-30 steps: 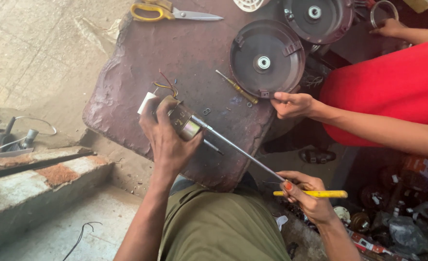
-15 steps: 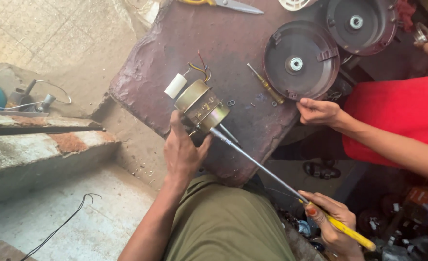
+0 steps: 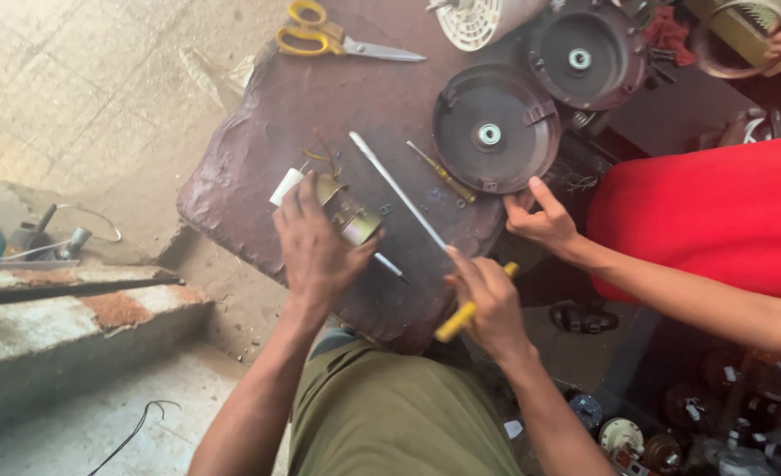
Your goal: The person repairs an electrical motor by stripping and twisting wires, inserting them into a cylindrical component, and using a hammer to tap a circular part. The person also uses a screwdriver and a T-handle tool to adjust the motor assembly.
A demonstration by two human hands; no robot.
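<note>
yellow-handled scissors (image 3: pixel 338 39), two dark round covers (image 3: pixel 494 130), a small screwdriver (image 3: pixel 442 172), red-sleeved co-worker (image 3: pixel 717 220).

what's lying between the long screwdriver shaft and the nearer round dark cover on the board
In the head view, a small screwdriver lies on the board between the long screwdriver and the round dark cover.
</note>
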